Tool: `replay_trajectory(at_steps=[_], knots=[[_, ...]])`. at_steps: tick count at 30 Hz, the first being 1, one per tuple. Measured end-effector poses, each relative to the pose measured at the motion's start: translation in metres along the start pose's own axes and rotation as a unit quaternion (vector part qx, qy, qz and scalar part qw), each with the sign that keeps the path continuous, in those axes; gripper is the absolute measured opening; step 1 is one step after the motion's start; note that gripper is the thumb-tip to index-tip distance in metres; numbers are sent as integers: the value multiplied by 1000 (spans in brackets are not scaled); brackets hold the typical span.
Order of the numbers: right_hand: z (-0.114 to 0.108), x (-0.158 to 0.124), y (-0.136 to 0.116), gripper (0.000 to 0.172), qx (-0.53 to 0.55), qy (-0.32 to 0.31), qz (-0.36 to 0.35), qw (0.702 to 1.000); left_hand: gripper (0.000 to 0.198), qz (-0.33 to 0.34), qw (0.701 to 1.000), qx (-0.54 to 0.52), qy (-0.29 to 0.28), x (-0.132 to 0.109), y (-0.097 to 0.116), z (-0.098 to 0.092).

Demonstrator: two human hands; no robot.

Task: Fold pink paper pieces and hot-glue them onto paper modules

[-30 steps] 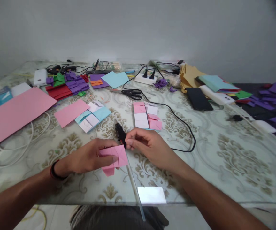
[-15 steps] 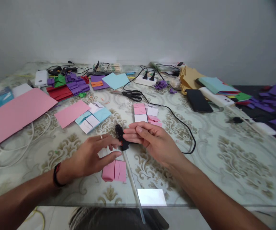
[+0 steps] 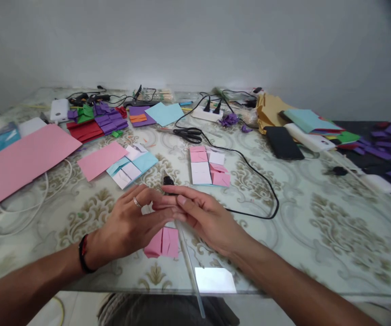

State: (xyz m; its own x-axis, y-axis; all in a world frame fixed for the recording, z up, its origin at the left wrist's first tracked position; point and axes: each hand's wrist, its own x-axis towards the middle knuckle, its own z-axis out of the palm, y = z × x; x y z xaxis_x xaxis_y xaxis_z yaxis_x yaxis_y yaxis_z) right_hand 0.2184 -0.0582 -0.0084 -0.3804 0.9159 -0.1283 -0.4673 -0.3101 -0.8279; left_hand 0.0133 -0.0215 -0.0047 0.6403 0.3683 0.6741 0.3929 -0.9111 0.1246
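Note:
My left hand [image 3: 127,224] lies low over the table with its fingers stretched out to the right; a ring is on one finger and a dark band on the wrist. Its fingertips touch the outstretched fingers of my right hand [image 3: 204,217]. Both sets of fingers lie across a black glue gun [image 3: 167,181], of which only the far tip shows. A folded pink paper piece [image 3: 164,242] lies flat on the table just below my left fingers, in neither hand. A clear glue stick [image 3: 189,267] runs from under the hands toward the table's near edge.
The gun's black cable [image 3: 266,190] loops right to a power strip [image 3: 209,113]. Pink and white folded squares [image 3: 207,167] and blue ones [image 3: 131,165] lie beyond the hands. Scissors [image 3: 187,132], a phone [image 3: 282,142], a pink sheet [image 3: 19,160] and paper stacks crowd the far side.
My left hand let go of the pink folded piece, which now lies on the table. Both hands came together over the glue gun, and the right hand's fingers flattened out.

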Motion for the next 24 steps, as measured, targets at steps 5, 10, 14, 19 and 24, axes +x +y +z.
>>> replay_trajectory(at_steps=[5,10,14,19,24], knots=[[-2,0,2,31,-14,-11,7,1000,12,1,1000,-3,4,5,1,-2],[-1,1,3,30,12,-15,7,1000,13,-12,999,-34,9,5,2,-7],[0,1,4,29,40,-32,15,999,18,-18,999,-27,10,3,4,-12],[2,-1,5,31,74,-39,27,996,22,23,1000,14,13,6,4,-12],[4,-2,1,34,103,-55,23,993,19,39,999,33,1,6,5,-11]])
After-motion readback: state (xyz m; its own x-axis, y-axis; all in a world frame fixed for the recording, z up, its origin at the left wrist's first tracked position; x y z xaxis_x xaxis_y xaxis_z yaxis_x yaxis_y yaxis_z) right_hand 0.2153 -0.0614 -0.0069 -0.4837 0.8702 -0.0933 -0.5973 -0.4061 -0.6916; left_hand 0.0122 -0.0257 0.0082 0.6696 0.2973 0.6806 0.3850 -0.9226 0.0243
